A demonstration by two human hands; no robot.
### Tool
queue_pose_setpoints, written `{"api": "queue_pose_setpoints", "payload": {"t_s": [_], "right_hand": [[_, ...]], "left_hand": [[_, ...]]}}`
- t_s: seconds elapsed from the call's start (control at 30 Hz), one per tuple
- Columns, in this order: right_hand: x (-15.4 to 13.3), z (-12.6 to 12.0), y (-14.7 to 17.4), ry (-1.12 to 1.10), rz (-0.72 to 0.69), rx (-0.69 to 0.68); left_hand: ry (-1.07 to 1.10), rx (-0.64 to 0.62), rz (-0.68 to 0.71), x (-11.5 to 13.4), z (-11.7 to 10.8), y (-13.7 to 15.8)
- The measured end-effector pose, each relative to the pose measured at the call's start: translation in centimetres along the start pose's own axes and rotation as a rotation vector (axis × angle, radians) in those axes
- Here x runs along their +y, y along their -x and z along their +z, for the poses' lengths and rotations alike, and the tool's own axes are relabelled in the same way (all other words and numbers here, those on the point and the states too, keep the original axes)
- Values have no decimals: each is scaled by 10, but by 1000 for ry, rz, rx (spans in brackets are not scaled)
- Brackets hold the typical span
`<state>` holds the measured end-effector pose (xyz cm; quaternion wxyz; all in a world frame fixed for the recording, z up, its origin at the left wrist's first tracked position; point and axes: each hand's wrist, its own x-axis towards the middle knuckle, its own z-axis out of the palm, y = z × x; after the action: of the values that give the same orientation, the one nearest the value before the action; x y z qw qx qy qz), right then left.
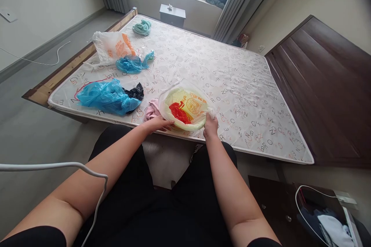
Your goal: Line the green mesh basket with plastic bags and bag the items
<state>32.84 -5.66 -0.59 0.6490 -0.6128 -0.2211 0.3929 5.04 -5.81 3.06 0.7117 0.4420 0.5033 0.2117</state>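
Note:
At the mattress's near edge sits a round white pouch-like holder (162,100), see-through at its rim, with a pale yellow plastic bag (199,102) with orange print spread inside it. A crumpled red plastic bag (179,112) lies within the yellow one. My right hand (211,125) is closed around the right side of the rim, gripping the yellow bag's edge. Against the near left side rests my left hand (159,124), its fingers stretched out and touching the rim. A pink cloth (152,109) is bunched just behind my left hand.
Left on the mattress (246,85) lie a large blue plastic bag (107,96), a black plastic bag (136,92), a smaller blue bag (131,63), a white bag with orange print (113,46) and a green cloth (142,27). A white cable (58,166) crosses my left arm.

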Motion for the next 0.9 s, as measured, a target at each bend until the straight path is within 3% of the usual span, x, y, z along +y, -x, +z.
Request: {"api": "queue_pose_setpoints", "payload": {"t_s": [0.13, 0.27, 0.33, 0.5, 0.73, 0.9], "right_hand": [[-2, 0, 1, -3, 85, -21], [-7, 1, 3, 37, 198, -125], [-8, 2, 5, 71, 197, -182], [-12, 5, 12, 146, 230, -314], [-19, 4, 12, -53, 257, -391], [-16, 2, 13, 36, 308, -502]], "left_hand": [[-39, 62, 61, 0, 5, -5], [83, 340, 144, 5, 1, -13], [142, 400, 131, 7, -2, -15], [124, 350, 65, 5, -1, -15], [173, 222, 130, 0, 2, -16], [250, 275, 117, -2, 4, -19]]}}
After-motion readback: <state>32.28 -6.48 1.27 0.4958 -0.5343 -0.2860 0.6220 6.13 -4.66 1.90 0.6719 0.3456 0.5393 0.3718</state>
